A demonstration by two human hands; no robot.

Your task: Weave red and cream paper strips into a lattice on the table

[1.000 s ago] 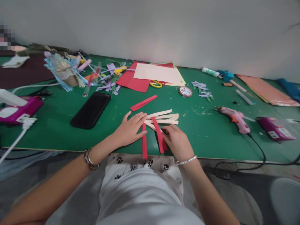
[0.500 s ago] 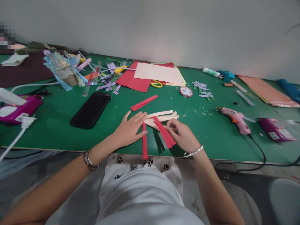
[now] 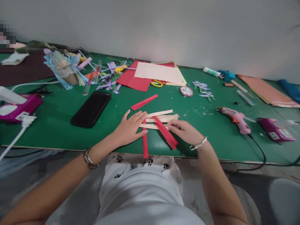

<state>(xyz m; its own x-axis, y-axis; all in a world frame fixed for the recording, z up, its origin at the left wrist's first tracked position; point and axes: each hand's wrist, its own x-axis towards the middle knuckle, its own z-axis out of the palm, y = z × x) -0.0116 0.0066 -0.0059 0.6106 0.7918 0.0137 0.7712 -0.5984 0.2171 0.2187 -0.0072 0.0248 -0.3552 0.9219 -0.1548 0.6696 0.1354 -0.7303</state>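
My left hand (image 3: 131,127) lies flat with its fingers stretched over the left ends of some paper strips. Under it a red paper strip (image 3: 145,144) runs down to the table's front edge. Several cream paper strips (image 3: 162,119) spread to the right from those fingertips. My right hand (image 3: 185,131) pinches the right end of the lowest cream paper strip (image 3: 152,126), which crosses over the left red strip. Slanting red strips (image 3: 166,132) lie between my hands, over part of the cream ones. Another pair of red strips (image 3: 144,102) rests just beyond my left hand.
A black phone (image 3: 91,109) lies to the left. Behind are coloured paper sheets (image 3: 157,72), yellow-handled scissors (image 3: 156,83) and a round tin (image 3: 186,91). On the right sit a pink glue gun (image 3: 235,118) with its cord and a purple power socket (image 3: 277,129).
My right hand has shifted slightly right and turned flatter. The lowest cream strip has come down to lie nearly level across the left red strip. The slanting red strips moved slightly right.
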